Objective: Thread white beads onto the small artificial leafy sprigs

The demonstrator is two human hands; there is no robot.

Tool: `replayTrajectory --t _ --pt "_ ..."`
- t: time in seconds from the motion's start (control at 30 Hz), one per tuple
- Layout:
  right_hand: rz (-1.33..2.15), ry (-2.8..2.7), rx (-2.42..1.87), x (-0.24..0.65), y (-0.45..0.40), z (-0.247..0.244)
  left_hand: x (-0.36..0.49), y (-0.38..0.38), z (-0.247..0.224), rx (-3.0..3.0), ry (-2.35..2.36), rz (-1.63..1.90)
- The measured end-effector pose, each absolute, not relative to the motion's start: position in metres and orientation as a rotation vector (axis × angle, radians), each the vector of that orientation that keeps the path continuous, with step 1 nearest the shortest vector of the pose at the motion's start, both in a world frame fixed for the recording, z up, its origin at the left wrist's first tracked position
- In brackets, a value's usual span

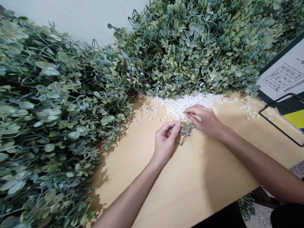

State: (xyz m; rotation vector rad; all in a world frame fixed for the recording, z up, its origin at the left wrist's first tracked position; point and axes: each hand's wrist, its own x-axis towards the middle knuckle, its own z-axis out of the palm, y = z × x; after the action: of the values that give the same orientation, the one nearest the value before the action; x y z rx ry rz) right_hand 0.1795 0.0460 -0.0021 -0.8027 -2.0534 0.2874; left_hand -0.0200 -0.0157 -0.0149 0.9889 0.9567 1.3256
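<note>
My left hand (pixel 167 137) is closed, thumb against fingers, on a small artificial leaf sprig (pixel 187 128) with green leaves and a thin bent stem. Just to the right, my right hand (pixel 203 118) reaches over the edge of a pile of small white pieces (pixel 178 106), its thumb and index finger close together near the sprig's top. Whether a white piece lies between those fingertips is too small to make out. A small white star-shaped piece (pixel 201 152) lies on the wooden table (pixel 166 186) below my right hand.
Heaps of artificial greenery line the table's left (pixel 59 126) and back (pixel 190 53). At the right stands a dark-bordered printed board (pixel 282 76), with a black wire frame (pixel 282 133) before it. Loose white pieces lie scattered around the pile. More leaves (pixel 247 205) show below the front edge.
</note>
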Motion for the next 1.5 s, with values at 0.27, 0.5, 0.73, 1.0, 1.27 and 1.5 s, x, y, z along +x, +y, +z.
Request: replayTrajectory --t 0.27,0.5,0.73,1.0,1.27,1.5 --pt "0.493 -1.974 -0.764 0.174 0.039 0.006 -0.018 -0.017 -0.011 0.868 0.981 1.359" --pt "0.943 -1.800 -0.780 0.169 0.033 0.015 -0.016 -0.016 -0.004 0.800 0.956 1.419" --pt "0.991 -1.744 -0.753 0.169 0.031 0.016 -0.014 -0.015 -0.002 0.717 0.984 1.411" --pt "1.081 -1.680 -0.780 0.171 0.030 0.017 -0.017 -0.017 -0.008 0.845 0.991 1.377" --pt "1.297 -1.552 -0.813 0.173 0.030 0.020 -0.018 -0.017 -0.012 0.970 0.976 1.373" --pt "1.408 -1.548 -0.752 0.176 0.032 0.023 -0.018 -0.021 -0.009 1.073 1.010 1.368"
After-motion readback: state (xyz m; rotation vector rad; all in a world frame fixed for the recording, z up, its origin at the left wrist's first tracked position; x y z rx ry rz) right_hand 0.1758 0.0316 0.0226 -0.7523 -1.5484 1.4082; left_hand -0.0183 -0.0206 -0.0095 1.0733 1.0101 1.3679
